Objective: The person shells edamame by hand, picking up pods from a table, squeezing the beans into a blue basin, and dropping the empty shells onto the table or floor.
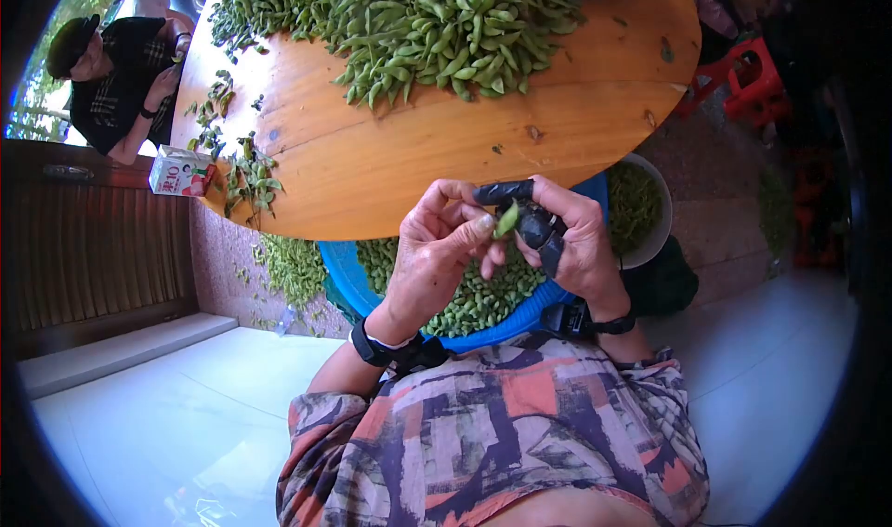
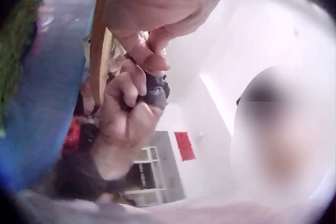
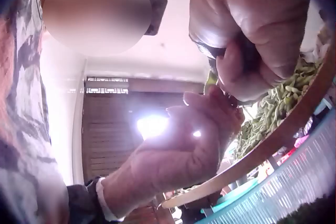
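A green pod (image 1: 507, 218) is held between the two hands, above a blue basket (image 1: 346, 281) of shelled green beans. The left hand (image 1: 444, 239) pinches the pod's near side with thumb and finger. Black tape wraps fingers of the right hand (image 1: 571, 234), which are curled round the pod's other end. In the right wrist view the pod (image 3: 211, 79) shows between the right hand (image 3: 249, 29) and the left hand (image 3: 184, 140). The left wrist view has both hands meeting, the pod itself not clearly visible.
A wooden table (image 1: 418, 146) bears a large heap of pods (image 1: 446, 25), with loose stems and a drink carton (image 1: 181, 172) at its left. A bowl of pods (image 1: 658, 206) stands right of the basket. Another person (image 1: 116, 85) sits at far left; red stools (image 1: 754, 85) stand at right.
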A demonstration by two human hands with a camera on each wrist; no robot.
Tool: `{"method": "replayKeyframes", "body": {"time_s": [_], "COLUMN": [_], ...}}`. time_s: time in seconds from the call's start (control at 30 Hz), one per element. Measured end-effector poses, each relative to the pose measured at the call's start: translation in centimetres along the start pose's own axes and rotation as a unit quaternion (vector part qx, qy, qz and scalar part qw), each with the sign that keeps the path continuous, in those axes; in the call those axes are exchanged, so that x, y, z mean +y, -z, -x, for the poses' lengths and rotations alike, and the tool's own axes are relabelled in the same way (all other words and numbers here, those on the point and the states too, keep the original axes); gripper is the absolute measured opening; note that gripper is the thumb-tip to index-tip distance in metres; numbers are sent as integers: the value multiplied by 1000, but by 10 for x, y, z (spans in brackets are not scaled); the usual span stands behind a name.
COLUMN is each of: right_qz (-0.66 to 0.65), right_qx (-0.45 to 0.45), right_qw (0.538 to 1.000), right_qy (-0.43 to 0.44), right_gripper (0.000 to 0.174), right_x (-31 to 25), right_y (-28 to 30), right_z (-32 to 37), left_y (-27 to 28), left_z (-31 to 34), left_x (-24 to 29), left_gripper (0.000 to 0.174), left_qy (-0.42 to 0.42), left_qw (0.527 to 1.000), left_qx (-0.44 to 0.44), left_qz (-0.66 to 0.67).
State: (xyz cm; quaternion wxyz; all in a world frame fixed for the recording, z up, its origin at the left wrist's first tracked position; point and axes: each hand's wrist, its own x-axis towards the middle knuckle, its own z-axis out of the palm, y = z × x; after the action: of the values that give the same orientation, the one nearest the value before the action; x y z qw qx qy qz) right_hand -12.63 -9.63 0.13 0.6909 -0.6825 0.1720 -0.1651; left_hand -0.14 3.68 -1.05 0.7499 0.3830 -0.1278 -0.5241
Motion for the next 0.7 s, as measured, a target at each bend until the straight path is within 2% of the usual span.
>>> {"method": "replayKeyframes", "body": {"time_s": [0.1,0.17,0.23,0.3,0.43,0.6,0.7], "right_qz": [-41,-132,-152,-218,-247,-325,-256], "right_qx": [17,-49,-46,-30,-18,-21,-5], "right_qw": [998,982,981,970,963,940,963], "right_qy": [-41,-125,-115,-106,-105,-106,-86], "right_gripper": [13,14,15,13,11,9,10], "right_x": [-1,-4,-1,-1,4,7,3], "right_y": [-1,2,-5,-9,-14,-16,-20], "right_z": [3,5,4,4,4,3,1], "left_y": [1,2,1,-2,-15,-13,-10], "left_z": [-1,-1,-1,1,2,-3,-3], "left_x": [-1,-2,-5,-11,-17,-25,-28], "left_gripper": [14,13,12,14,17,20,21], "left_qy": [-27,-73,-95,-162,-222,-283,-305], "left_qw": [999,996,993,972,948,927,909], "left_qx": [35,55,65,81,132,130,125], "left_qz": [17,-13,-27,-151,-185,-210,-255]}}
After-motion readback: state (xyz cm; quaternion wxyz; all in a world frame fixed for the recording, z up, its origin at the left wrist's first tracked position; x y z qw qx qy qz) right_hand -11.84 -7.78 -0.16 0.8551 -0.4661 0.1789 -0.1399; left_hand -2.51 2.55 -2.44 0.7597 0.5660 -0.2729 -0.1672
